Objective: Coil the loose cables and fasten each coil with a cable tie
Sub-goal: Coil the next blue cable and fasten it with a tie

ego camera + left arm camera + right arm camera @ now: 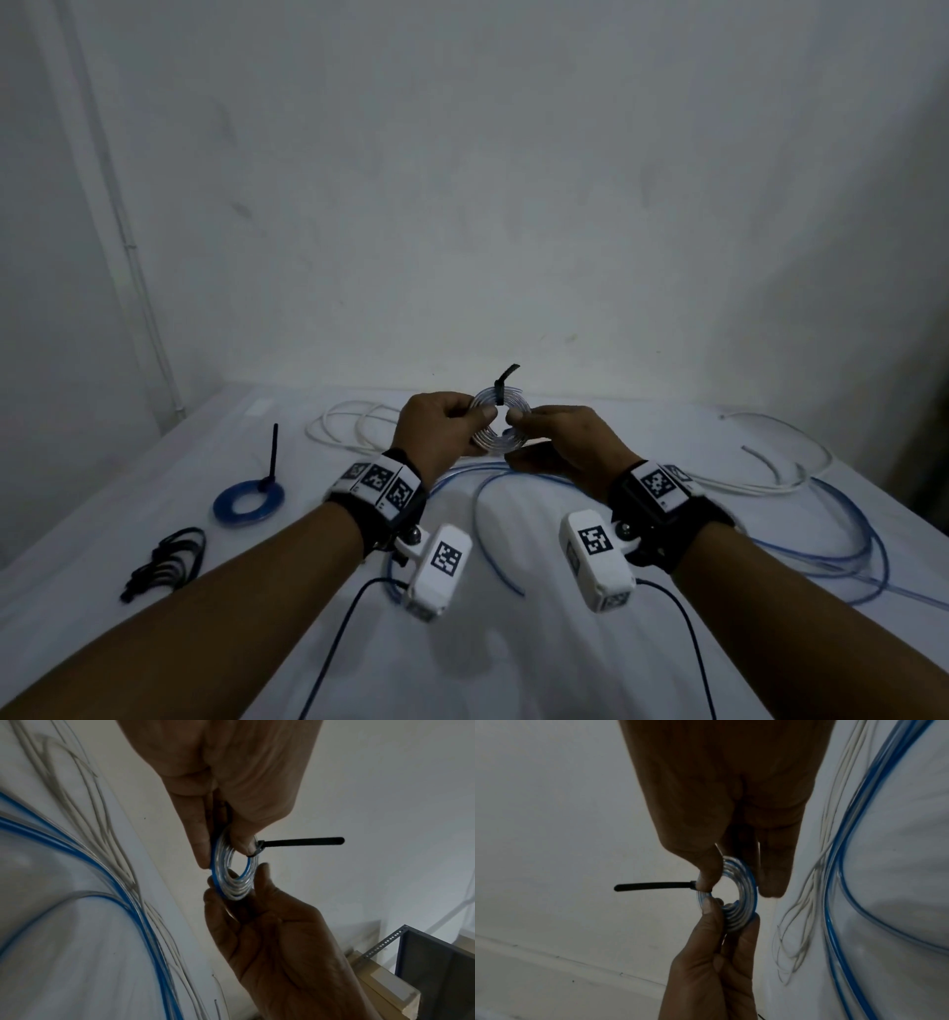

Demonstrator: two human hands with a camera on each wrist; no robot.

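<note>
A small coil (500, 422) of clear, blue-edged cable is held upright above the white table (513, 668), between both hands. My left hand (480, 416) pinches its left side and my right hand (518, 424) pinches its right side. A black cable tie (506, 377) is wrapped round the top of the coil, its loose tail sticking up. The left wrist view shows my left hand (223, 852) holding the coil (236, 882) beside the tie (303, 841). In the right wrist view my right hand (739, 886) grips the coil (746, 902), with the tie (654, 885) pointing away.
A tied blue coil (249, 501) lies at the left, a bundle of black ties (169, 562) nearer me. Loose white cables (349, 426) and a long blue cable (847, 539) sprawl under and to the right of my hands. A wall stands behind the table.
</note>
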